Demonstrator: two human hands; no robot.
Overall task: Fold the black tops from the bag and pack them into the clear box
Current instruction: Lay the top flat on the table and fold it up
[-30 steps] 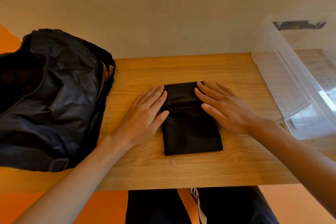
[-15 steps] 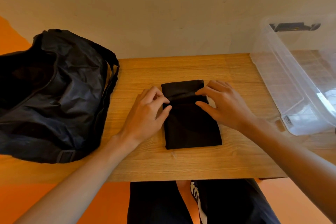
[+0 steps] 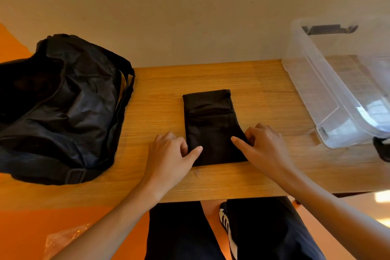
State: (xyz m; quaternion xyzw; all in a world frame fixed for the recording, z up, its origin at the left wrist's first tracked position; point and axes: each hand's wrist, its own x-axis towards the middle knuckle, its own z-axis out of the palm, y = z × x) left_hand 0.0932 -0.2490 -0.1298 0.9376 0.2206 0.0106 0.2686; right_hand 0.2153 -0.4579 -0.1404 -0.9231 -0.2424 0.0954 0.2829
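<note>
Head view: my left grip (image 3: pixel 168 154) and my right grip (image 3: pixel 266 148) pinch the near side edges of the black top (image 3: pixel 211 120), thumbs lying on the cloth and fingers curled at its sides. It lies folded into a narrow matte rectangle mid-worktop (image 3: pixel 263 95), on pale wood grain, with a soft rolled band across its far end. The crumpled, faintly glossy black bag (image 3: pixel 63 101) slumps at the left. The clear box (image 3: pixel 329 99), hard smooth plastic, sits at the right, well apart.

Both forearms (image 3: pixel 118 221) are bare, and the person wears dark navy trousers (image 3: pixel 179 236) and a black sneaker (image 3: pixel 225 220) with white side stripes.
</note>
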